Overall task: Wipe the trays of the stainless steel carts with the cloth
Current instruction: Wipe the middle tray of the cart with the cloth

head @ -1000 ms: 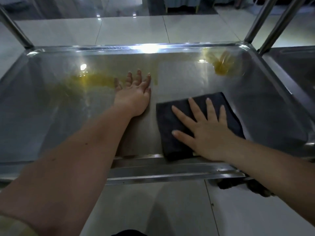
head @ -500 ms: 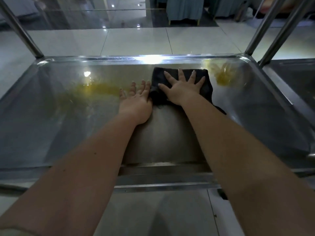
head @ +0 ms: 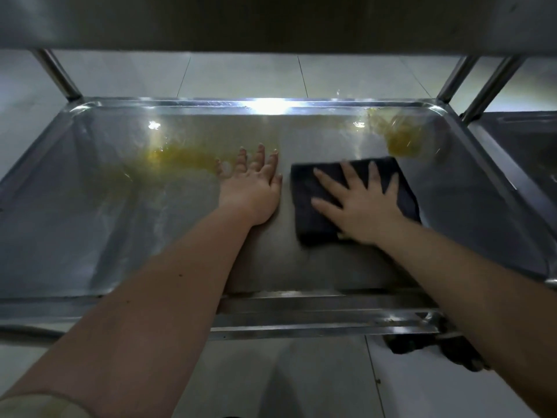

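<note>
The right hand (head: 363,203) is pressing flat, fingers spread, on the dark cloth (head: 310,206) lying mid-tray (head: 90,236); the left hand (head: 251,188) is resting open-palmed just left of the cloth, gripping nothing.

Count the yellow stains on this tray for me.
2. One yellow smear is left of centre, just beyond the left hand. One yellow splash is in the far right corner, beyond the cloth. The arms may hide more.
</note>
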A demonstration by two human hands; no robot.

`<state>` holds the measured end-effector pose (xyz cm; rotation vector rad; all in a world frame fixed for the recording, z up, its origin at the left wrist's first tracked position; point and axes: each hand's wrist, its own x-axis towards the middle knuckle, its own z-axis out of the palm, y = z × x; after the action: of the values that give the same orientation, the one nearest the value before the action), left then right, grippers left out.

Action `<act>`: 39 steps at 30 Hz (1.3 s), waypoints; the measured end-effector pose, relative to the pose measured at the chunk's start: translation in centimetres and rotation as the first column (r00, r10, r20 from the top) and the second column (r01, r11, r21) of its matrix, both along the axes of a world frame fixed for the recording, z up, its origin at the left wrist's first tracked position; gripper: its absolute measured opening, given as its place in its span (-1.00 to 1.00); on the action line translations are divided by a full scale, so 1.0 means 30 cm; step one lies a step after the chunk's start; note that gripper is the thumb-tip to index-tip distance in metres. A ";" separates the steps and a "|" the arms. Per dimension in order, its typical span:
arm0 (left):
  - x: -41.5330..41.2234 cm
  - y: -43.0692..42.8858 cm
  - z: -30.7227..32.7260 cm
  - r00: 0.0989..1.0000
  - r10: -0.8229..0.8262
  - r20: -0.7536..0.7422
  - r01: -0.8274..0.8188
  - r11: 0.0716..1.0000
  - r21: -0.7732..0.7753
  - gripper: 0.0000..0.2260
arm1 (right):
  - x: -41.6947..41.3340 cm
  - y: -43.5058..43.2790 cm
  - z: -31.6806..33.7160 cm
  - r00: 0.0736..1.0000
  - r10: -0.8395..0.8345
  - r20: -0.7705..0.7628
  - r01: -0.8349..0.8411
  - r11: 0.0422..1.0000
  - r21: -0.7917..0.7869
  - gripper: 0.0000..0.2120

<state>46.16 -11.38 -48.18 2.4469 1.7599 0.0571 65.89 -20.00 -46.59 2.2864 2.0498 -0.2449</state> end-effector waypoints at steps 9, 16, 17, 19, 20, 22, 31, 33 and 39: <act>-0.015 0.008 -0.012 0.998 0.058 -0.024 -0.058 0.998 0.005 -0.52 | -0.024 0.290 -0.011 0.994 -0.097 -0.042 0.098 0.995 0.011 -0.34; -0.006 0.003 -0.010 0.996 0.068 -0.057 -0.068 0.998 0.009 -0.40 | 0.468 0.116 0.021 0.948 -0.312 0.070 0.313 0.950 -0.006 -0.37; -0.006 0.002 -0.013 0.996 0.067 -0.059 -0.066 0.998 0.017 -0.39 | 0.529 0.098 0.029 0.925 -0.373 0.076 0.375 0.927 -0.014 -0.36; -0.005 0.003 -0.018 0.996 0.068 -0.062 -0.066 0.997 0.030 -0.39 | 0.560 0.094 0.031 0.889 -0.453 0.064 0.454 0.891 -0.002 -0.33; -0.006 0.004 -0.020 0.996 0.071 -0.063 -0.069 0.997 0.028 -0.40 | 0.527 0.110 0.027 0.883 -0.467 0.053 0.467 0.884 0.010 -0.32; -0.008 0.006 -0.022 0.995 0.074 -0.064 -0.072 0.997 0.027 -0.42 | 0.394 0.169 0.020 0.909 -0.417 0.006 0.416 0.909 0.021 -0.33; -0.023 0.015 -0.029 0.992 0.119 -0.047 -0.118 0.993 0.030 -0.34 | 0.193 0.320 0.011 0.999 -0.002 -0.042 0.003 0.999 0.035 -0.33; -0.021 0.015 -0.030 0.992 0.121 -0.044 -0.120 0.992 0.036 -0.35 | 0.377 0.292 0.018 0.988 -0.150 -0.027 0.151 0.987 0.056 -0.32; -0.014 0.017 -0.030 0.993 0.095 -0.068 -0.093 0.995 0.035 -0.37 | 0.564 0.250 0.025 0.916 -0.401 -0.007 0.401 0.916 0.010 -0.31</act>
<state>45.74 -10.89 -49.08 2.4138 1.9175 0.0087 82.82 -12.51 -45.85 2.6952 1.5618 -0.2567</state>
